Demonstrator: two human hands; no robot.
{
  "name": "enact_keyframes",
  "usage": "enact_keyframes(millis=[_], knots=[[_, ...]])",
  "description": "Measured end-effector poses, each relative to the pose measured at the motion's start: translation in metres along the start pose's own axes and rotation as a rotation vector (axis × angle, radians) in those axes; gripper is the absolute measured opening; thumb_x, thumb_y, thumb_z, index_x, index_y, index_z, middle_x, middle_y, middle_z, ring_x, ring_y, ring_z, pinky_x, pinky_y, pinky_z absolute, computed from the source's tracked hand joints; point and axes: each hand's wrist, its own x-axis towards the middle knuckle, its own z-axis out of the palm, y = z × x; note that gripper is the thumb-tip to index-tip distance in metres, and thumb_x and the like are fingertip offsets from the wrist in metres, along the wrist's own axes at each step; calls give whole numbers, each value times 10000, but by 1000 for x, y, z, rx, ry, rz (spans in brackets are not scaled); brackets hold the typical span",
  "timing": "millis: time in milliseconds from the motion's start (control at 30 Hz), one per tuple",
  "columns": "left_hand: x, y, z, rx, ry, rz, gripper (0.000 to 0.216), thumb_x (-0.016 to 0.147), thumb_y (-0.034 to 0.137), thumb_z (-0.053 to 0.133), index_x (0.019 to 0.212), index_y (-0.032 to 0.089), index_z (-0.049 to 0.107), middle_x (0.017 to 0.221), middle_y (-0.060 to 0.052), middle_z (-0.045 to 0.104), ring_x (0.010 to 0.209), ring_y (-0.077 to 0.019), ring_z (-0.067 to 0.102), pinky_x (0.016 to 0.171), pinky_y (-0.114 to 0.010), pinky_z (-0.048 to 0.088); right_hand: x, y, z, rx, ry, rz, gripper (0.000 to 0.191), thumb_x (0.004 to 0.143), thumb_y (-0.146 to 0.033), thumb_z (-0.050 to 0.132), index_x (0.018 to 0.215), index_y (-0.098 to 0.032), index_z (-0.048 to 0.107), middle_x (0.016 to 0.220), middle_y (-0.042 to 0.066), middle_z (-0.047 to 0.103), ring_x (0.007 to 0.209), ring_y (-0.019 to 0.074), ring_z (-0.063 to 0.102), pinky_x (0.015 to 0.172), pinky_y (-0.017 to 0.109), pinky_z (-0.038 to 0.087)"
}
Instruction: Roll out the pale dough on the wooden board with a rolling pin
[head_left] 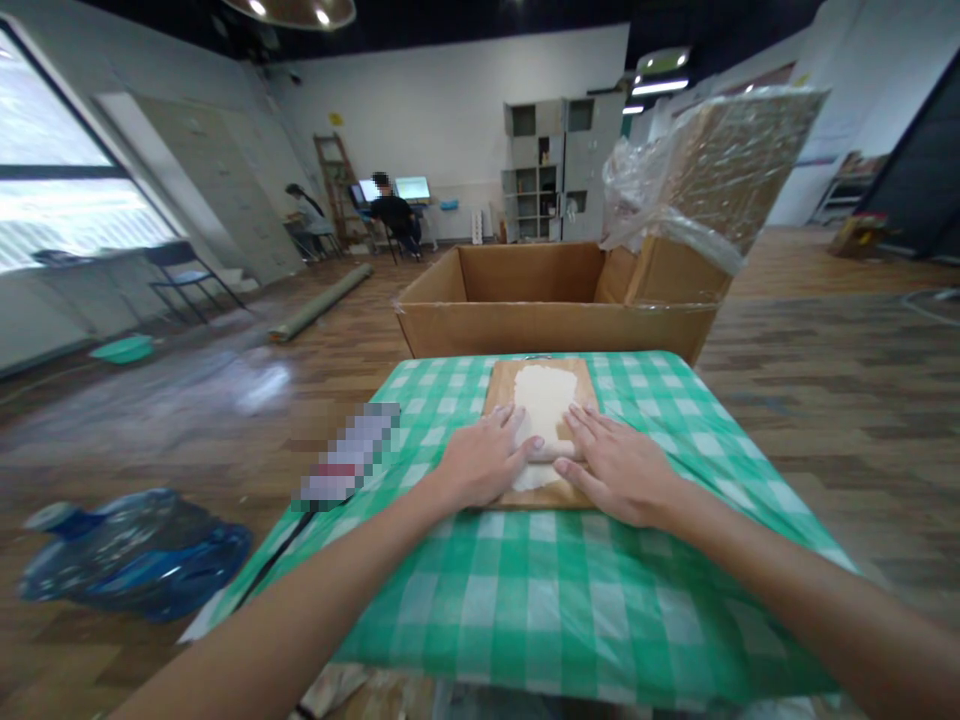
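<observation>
1. Left hand [486, 458]: palm down, fingers spread flat and nearly straight, pressing on the near left part of the dough; nothing is gripped or enclosed.
2. Right hand [615, 462]: likewise flat and open, fingers extended, resting on the near right edge of the dough and the board beside it; it closes on nothing. The two hands lie close together, thumbs almost meeting.
3. Dough [543, 405]: pale, flattened sheet, roughly rectangular, running from under the fingertips away from the person. Its near end is partly covered by both hands.
4. Cutting board [501, 388]: wooden, directly beneath the dough and the hands, its far end beyond the fingertips.
5. Tablecloth [540, 590]: green and white check, under the board and both forearms.
6. Cardboard box [555, 318]: open, just beyond the table's far edge, ahead of both hands; plastic wrap [637, 190] bunched above its right side.
7. Blue plastic bag [135, 555]: on the wooden floor, well off to the left of the left hand.
8. Seated person [395, 215]: far across the room at screens, apart from this work.
9. Progress, as judged: the dough already looks spread thin over much of the board; the near end under the palms appears to be the part being pressed, and whether it is even cannot be told.
</observation>
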Motion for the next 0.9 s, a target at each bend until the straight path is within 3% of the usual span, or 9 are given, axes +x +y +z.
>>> enact_keyframes(millis=[133, 300, 767, 900], knots=[[-39, 17, -8, 8, -19, 31, 720, 1057, 585, 363, 1600, 111, 371, 1682, -180, 380, 1563, -310, 361, 1272, -482, 303, -38, -18, -3, 6, 38, -65, 885, 1044, -713, 327, 1608, -34, 397, 1636, 232, 421, 1533, 358, 379, 1243, 535, 334], [-72, 30, -8, 44, 6, 67, 846, 969, 555, 528, 1647, 117, 274, 1716, -170, 307, 1612, -311, 240, 1315, -503, 217, -70, -32, -3, -8, 101, -119, 957, 1007, -738, 413, 1669, -64, 257, 1680, 225, 342, 1558, 378, 320, 1252, 571, 306], [-107, 43, -5, 54, 10, 111, 1008, 925, 475, 601, 1695, 149, 40, 1759, -158, 169, 1640, -311, 103, 1330, -527, 159, -103, -48, -8, 5, 117, -162, 1042, 969, -675, 544, 1702, -110, 66, 1726, 190, 212, 1587, 387, 236, 1272, 563, 281], [-109, 42, -3, 54, 9, 116, 1012, 925, 476, 607, 1696, 146, 41, 1761, -153, 159, 1640, -308, 99, 1332, -521, 157, -103, -48, -6, 11, 118, -167, 1042, 969, -687, 534, 1705, -131, 48, 1732, 175, 202, 1587, 391, 236, 1273, 567, 273]])
